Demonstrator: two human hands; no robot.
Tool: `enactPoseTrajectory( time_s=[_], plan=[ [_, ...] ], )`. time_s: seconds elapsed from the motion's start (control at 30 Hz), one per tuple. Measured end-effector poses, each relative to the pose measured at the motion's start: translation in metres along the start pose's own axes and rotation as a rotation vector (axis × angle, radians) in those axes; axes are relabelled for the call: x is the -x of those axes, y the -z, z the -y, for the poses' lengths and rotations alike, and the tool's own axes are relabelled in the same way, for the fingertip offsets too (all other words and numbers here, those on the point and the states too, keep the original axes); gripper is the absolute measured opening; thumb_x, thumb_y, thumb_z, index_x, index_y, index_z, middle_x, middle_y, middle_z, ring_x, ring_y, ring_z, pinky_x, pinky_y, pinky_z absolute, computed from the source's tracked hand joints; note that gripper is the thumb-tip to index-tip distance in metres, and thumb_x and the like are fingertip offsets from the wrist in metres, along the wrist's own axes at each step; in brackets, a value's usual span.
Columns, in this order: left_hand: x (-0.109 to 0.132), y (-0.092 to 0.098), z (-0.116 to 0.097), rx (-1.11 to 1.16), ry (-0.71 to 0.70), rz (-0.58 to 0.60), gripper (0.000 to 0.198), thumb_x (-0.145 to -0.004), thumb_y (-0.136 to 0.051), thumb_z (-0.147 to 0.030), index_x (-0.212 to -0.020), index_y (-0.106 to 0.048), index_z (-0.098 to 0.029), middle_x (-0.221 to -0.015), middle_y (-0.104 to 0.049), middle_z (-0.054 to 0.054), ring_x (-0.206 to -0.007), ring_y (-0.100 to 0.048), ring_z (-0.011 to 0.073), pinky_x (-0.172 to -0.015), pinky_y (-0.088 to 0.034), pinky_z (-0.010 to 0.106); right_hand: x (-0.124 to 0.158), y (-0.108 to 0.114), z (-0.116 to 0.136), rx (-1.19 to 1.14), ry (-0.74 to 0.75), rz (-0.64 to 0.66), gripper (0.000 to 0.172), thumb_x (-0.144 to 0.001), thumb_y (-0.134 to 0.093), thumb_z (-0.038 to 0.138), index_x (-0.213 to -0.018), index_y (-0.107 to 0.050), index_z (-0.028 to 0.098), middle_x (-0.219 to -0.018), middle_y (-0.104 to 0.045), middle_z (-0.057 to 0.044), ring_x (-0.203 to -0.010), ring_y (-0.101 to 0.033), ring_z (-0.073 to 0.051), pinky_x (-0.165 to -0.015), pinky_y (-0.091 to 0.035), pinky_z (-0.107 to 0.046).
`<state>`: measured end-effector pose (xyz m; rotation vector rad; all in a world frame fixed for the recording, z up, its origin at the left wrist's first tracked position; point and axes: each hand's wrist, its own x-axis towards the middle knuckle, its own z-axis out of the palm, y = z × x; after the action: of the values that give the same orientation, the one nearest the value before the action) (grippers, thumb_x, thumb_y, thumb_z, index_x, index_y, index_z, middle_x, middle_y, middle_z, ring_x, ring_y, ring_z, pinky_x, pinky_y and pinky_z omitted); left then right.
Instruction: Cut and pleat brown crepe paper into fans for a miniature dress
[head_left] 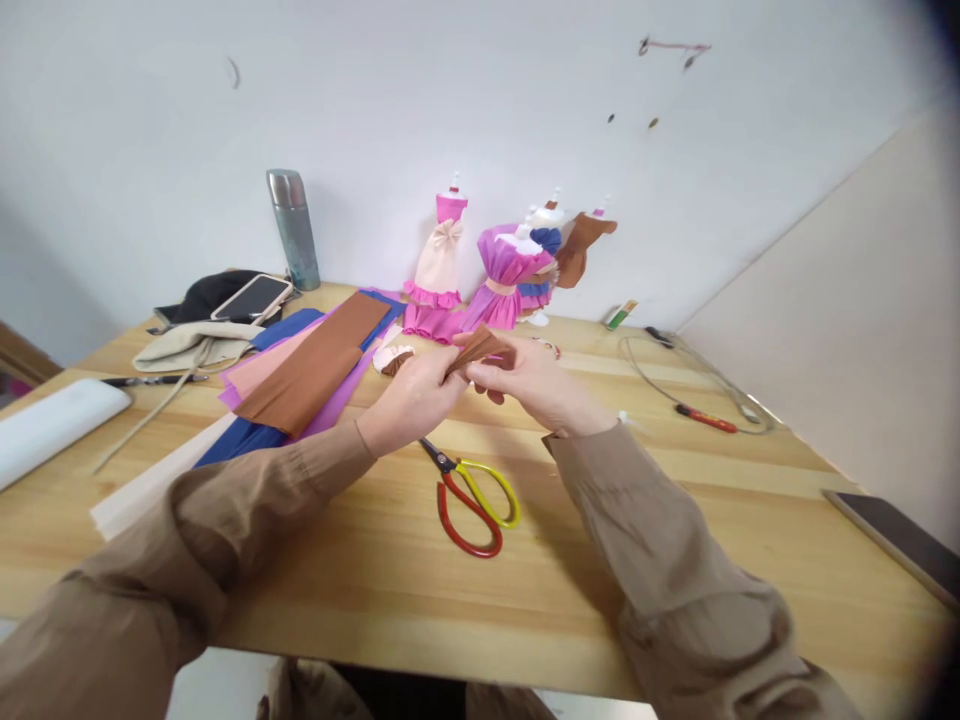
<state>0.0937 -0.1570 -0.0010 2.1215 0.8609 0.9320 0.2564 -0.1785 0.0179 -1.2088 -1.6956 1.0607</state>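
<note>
Brown strip (478, 347) in both hands (416, 396)

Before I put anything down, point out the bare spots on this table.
Bare wood shows between the right sleeve, the red-handled tool and the dark flat device; another patch lies between the scissors and the near table edge. Crowded: the left, with paper sheets and phone, and the back, around the dress forms.
</note>
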Motion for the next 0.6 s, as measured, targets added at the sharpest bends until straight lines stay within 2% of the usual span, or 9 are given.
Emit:
enactPoseTrajectory(
  time_s=[0.07, 0.17, 0.23, 0.3, 0.37, 0.43, 0.53, 0.6],
  plan=[
    [-0.003, 0.000, 0.002, 0.295, 0.091, 0.120, 0.028, -0.088, -0.048, -0.040, -0.079, -0.058, -0.015, -0.062, -0.054, 0.000, -0.056, -0.049, 0.0109, -0.055, -0.040, 0.022, -0.003, 0.004, -0.006, -0.142, 0.007, 0.102, 0.047, -0.069, -0.071, 0.036, -0.110, -0.060, 0.015, -0.078, -0.059, -0.002, -0.057, -0.044, -0.008, -0.045, -0.031, -0.021],
    [-0.006, 0.001, 0.012, 0.730, 0.283, 0.392, 0.036, -0.083, -0.056, -0.049, -0.075, -0.052, -0.015, -0.054, -0.041, -0.005, -0.040, -0.030, 0.0043, -0.039, -0.021, 0.018, -0.005, 0.014, -0.018, -0.231, -0.042, 0.258, 0.051, -0.068, -0.075, 0.037, -0.111, -0.061, 0.015, -0.070, -0.058, 0.000, -0.057, -0.044, -0.009, -0.045, -0.024, -0.021],
    [-0.008, 0.000, 0.022, 0.887, 0.336, 0.593, 0.040, -0.081, -0.060, -0.052, -0.077, -0.055, -0.013, -0.053, -0.041, -0.005, -0.038, -0.031, 0.0037, -0.038, -0.021, 0.018, -0.007, 0.015, -0.024, -0.268, -0.061, 0.273, 0.049, -0.065, -0.077, 0.039, -0.106, -0.062, 0.015, -0.064, -0.059, 0.001, -0.055, -0.047, -0.010, -0.045, -0.024, -0.021],
    [-0.009, -0.002, 0.032, 0.998, 0.365, 0.703, 0.041, -0.081, -0.060, -0.053, -0.079, -0.056, -0.012, -0.054, -0.044, -0.003, -0.038, -0.036, 0.0047, -0.038, -0.025, 0.018, -0.009, 0.012, -0.029, -0.299, -0.062, 0.254, 0.043, -0.063, -0.078, 0.040, -0.095, -0.065, 0.015, -0.059, -0.059, 0.001, -0.053, -0.047, -0.010, -0.046, -0.025, -0.022],
    [-0.011, -0.004, 0.040, 1.069, 0.371, 0.723, 0.045, -0.082, -0.057, -0.057, -0.081, -0.057, -0.013, -0.055, -0.047, -0.002, -0.039, -0.040, 0.0062, -0.039, -0.030, 0.019, -0.011, 0.009, -0.032, -0.315, -0.049, 0.213, 0.036, -0.063, -0.078, 0.042, -0.083, -0.064, 0.016, -0.055, -0.058, 0.002, -0.050, -0.047, -0.010, -0.047, -0.029, -0.023],
    [-0.013, -0.006, 0.045, 1.071, 0.369, 0.682, 0.051, -0.082, -0.053, -0.063, -0.084, -0.058, -0.012, -0.061, -0.053, 0.001, -0.044, -0.049, 0.0093, -0.043, -0.039, 0.022, -0.013, 0.007, -0.035, -0.327, -0.032, 0.177, 0.032, -0.066, -0.077, 0.044, -0.077, -0.063, 0.016, -0.050, -0.054, 0.004, -0.049, -0.047, -0.010, -0.049, -0.032, -0.024],
    [-0.016, -0.006, 0.044, 0.957, 0.336, 0.546, 0.054, -0.078, -0.058, -0.064, -0.091, -0.061, -0.012, -0.076, -0.062, 0.006, -0.064, -0.061, 0.0159, -0.061, -0.049, 0.030, -0.016, 0.010, -0.040, -0.328, -0.016, 0.070, 0.033, -0.068, -0.075, 0.046, -0.075, -0.063, 0.016, -0.052, -0.052, 0.004, -0.049, -0.046, -0.009, -0.048, -0.031, -0.023],
    [-0.018, -0.005, 0.041, 0.816, 0.261, 0.427, 0.047, -0.075, -0.067, -0.056, -0.093, -0.063, -0.013, -0.085, -0.065, 0.007, -0.079, -0.063, 0.0182, -0.077, -0.049, 0.033, -0.018, 0.013, -0.043, -0.286, -0.027, -0.054, 0.036, -0.064, -0.077, 0.046, -0.073, -0.063, 0.015, -0.055, -0.053, 0.003, -0.049, -0.045, -0.007, -0.045, -0.028, -0.022]
  ],
)
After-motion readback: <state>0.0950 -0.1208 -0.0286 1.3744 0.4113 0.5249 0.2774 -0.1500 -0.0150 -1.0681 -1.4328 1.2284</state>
